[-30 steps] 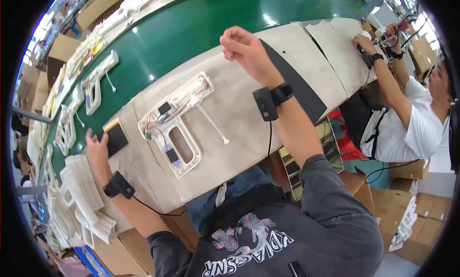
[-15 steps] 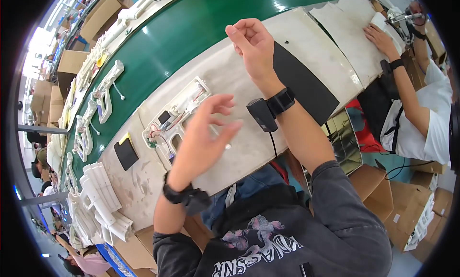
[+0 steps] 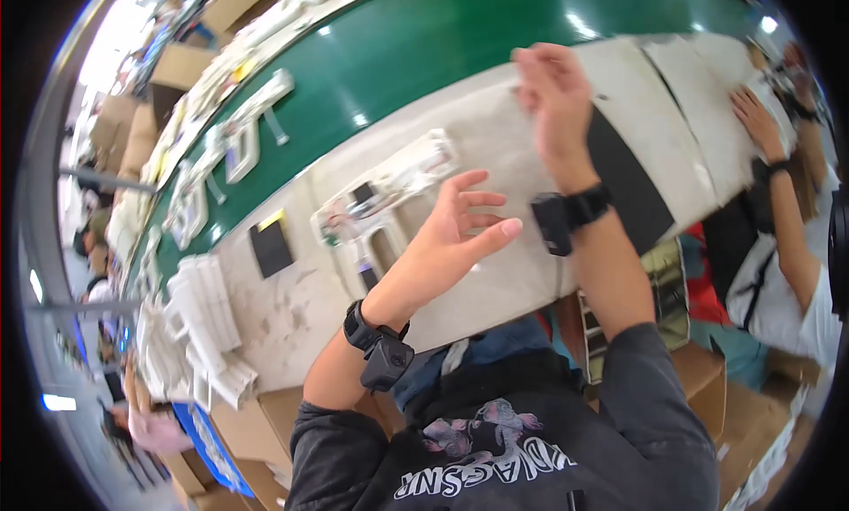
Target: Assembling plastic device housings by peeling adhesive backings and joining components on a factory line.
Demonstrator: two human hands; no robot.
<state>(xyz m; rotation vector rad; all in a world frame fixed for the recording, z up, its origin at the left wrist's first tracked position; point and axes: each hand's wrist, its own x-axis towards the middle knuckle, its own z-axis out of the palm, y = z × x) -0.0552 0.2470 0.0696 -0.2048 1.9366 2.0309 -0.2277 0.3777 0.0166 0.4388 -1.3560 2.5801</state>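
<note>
My left hand (image 3: 447, 246) hovers over the bench with its fingers spread, holding nothing. It is nearest to an open white plastic housing (image 3: 382, 231), which has a handle opening, thin wires and a small black square part inside. Farther out and to the right, my right hand (image 3: 559, 104) is raised above the bench, slightly blurred. Its fingers are drawn together in a pinch, and anything between them is too small or hidden to make out. A black mat (image 3: 630, 179) lies flat beside and partly behind my right wrist.
A green conveyor belt (image 3: 398, 51) curves along the far side, carrying white handled housings (image 3: 240, 148). White tubular parts (image 3: 208, 316) are piled at the left. A black pad (image 3: 272, 248) with a yellow edge lies nearby. At the right, a co-worker's hand (image 3: 756, 120) rests on the bench.
The view has shifted, so the bench things sit farther right in the picture. My left hand has turned and its fingers show spread apart; my right hand stays raised and pinched.
</note>
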